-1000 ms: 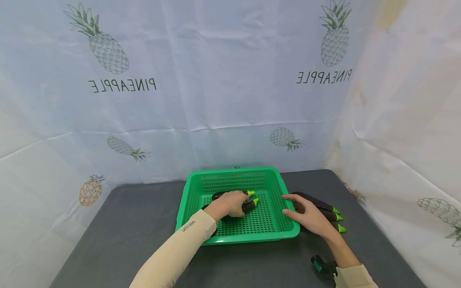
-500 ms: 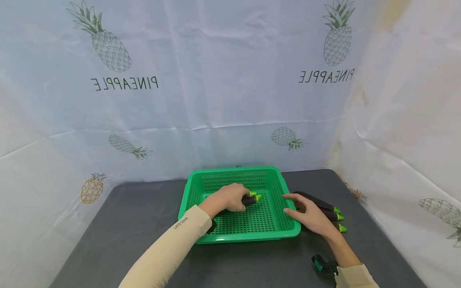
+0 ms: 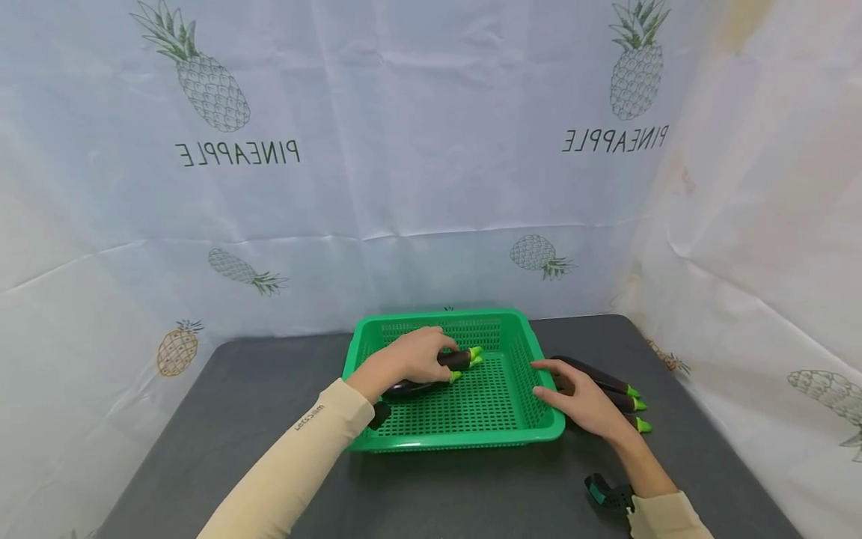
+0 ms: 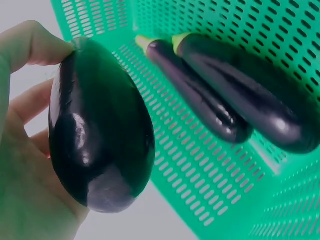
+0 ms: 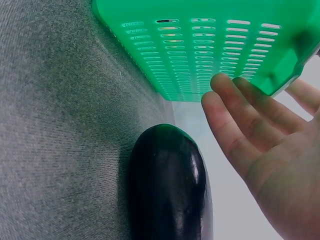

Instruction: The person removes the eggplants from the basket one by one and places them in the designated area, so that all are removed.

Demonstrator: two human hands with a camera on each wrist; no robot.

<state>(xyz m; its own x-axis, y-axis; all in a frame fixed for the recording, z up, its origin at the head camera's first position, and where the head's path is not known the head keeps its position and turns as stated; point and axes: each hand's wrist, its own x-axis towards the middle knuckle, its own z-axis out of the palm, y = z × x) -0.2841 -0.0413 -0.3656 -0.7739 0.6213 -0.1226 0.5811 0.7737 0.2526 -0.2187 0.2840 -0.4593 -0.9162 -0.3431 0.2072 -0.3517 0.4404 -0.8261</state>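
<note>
While the left hand (image 3: pixel 416 355) grips: eggplant (image 4: pixel 102 135), long axis roughly left-right, stem right
Right hand (image 3: pixel 584 404): relaxed, holding nothing, nearer the outside eggplants (image 3: pixel 621 402), beside the basket (image 3: pixel 458 445)

I find the basket (image 3: pixel 465 442) on the table (image 3: pixel 283 434), the sheet (image 3: pixel 431 180) behind. Inside, two eggplants (image 4: pixel 200 94) lie side by side; my left hand (image 3: pixel 414 355) has a third eggplant (image 4: pixel 102 130) over the basket. My right hand (image 3: pixel 584 402) is at the right rim, beside three outer eggplants (image 3: pixel 594 374).
</note>
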